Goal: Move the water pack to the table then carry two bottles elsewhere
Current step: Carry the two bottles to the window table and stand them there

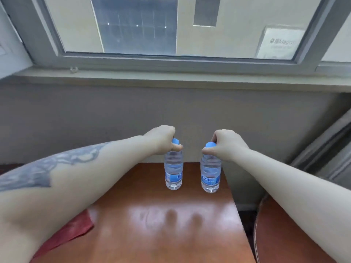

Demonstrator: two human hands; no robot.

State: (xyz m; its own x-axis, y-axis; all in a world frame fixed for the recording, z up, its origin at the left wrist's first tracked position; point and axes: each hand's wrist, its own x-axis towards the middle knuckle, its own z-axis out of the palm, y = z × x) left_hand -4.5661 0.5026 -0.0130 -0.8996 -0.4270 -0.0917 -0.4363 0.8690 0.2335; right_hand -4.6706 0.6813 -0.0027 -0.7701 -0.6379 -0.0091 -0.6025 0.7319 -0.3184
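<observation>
Two clear water bottles with blue caps and blue labels stand upright side by side at the far end of a small glossy brown table [161, 224]. My left hand [161, 138] grips the neck and cap of the left bottle [173, 171]. My right hand [225, 144] grips the neck and cap of the right bottle [210, 176]. Both bottle bases are at the tabletop; I cannot tell whether they touch it. No water pack is in view.
A grey wall and a window sill [171, 76] rise just behind the table. A red cloth [72, 232] lies at the table's left edge. A brown cushioned seat [281, 242] sits to the right, with grey panels [330, 149] leaning beyond it.
</observation>
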